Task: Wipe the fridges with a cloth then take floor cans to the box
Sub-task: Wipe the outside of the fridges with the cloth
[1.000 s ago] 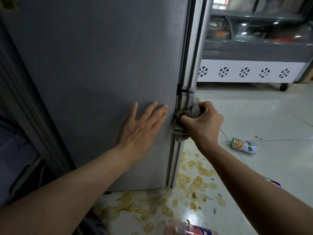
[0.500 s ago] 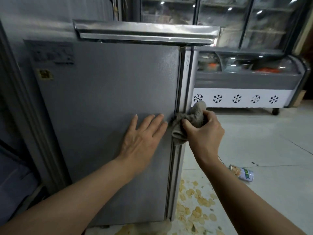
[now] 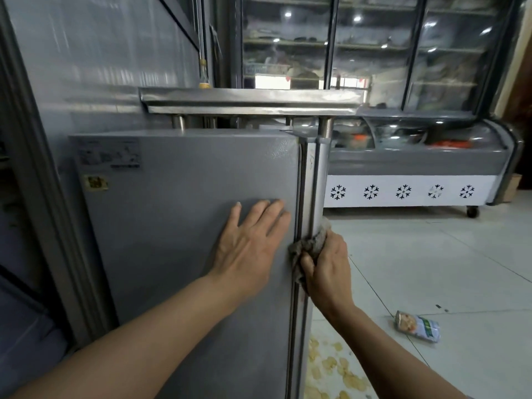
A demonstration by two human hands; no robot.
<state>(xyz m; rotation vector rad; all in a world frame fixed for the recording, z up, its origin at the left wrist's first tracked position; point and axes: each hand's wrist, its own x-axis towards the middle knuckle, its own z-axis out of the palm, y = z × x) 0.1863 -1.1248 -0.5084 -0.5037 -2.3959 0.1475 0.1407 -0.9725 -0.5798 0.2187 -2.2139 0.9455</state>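
The fridge [image 3: 184, 240] has the left hand [image 3: 247, 246] pressed flat on its side, fingers toward one o'clock, while the right hand [image 3: 328, 272] grips a cloth [image 3: 312, 243] against its front corner.

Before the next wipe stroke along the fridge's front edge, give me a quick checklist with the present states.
1. Cloth in the right hand grip: ok.
2. Cloth pressed against the fridge edge: ok.
3. Left hand flat on the fridge side, bracing: ok.
4. Edge above the cloth free of obstacles: ok.
5. Edge already clean: cannot tell.
6. Floor cleared: not ok, a can lies on the tiles and spilled chips sit by the fridge base.
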